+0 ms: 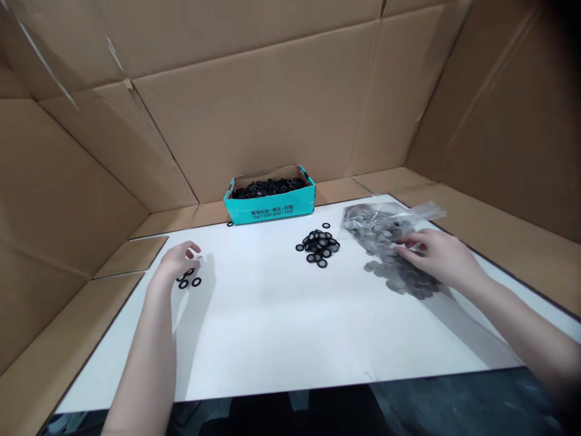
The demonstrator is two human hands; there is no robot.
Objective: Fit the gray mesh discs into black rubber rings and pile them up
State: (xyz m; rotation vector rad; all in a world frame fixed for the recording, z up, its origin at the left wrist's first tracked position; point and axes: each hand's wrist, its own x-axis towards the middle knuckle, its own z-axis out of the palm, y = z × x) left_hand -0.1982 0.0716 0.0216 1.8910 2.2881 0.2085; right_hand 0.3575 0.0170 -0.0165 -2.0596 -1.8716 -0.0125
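Observation:
My left hand [180, 259] hovers at the left of the white table, its fingers curved and thumb apart, with nothing visible between them. Just beneath it lie several black rings [196, 282]. On the right, my right hand [436, 251] has thumb and fingertips closed in a pinch at what looks like a small grey disc [393, 246]. Below and around these fingers spreads a heap of thin grey discs [403, 278]. Behind the heap, a clear plastic bag [372, 219] holds more of them. Midway between my hands is a pile of black rings with grey centres [321, 243].
A turquoise box [272, 209] filled with black rings stands at the back edge. One small black ring [229, 224] lies by its left corner. Cardboard walls [272, 109] enclose the white table [272, 339] at the back and both sides.

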